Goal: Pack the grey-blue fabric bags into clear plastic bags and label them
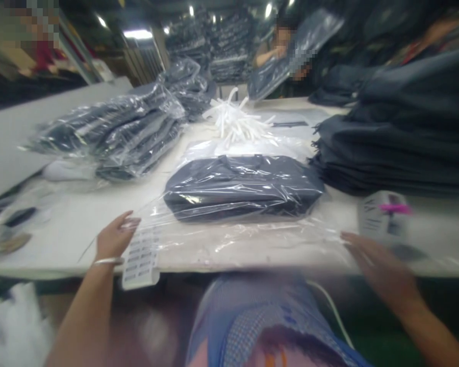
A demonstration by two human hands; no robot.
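A folded dark grey fabric piece (pixel 245 178) lies on the white table inside a clear plastic bag (pixel 229 237). The bag's loose edge spreads toward me. At its left corner, my left hand (pixel 117 237) has its fingers closed on the thin film; a light bangle circles that wrist. My right hand (pixel 380 267), blurred by motion, pinches the right corner of the film. Beside my left hand, a sheet of printed barcode labels (pixel 141 257) hangs partly over the table's front edge.
Bagged dark pieces (pixel 118 132) pile up at left. White strips (pixel 239 122) lie heaped at the back middle. Stacked dark fabric (pixel 398 132) rises at right, near a box with a pink item (pixel 396 209). Across the table, a person holds a bagged dark piece (pixel 290 56).
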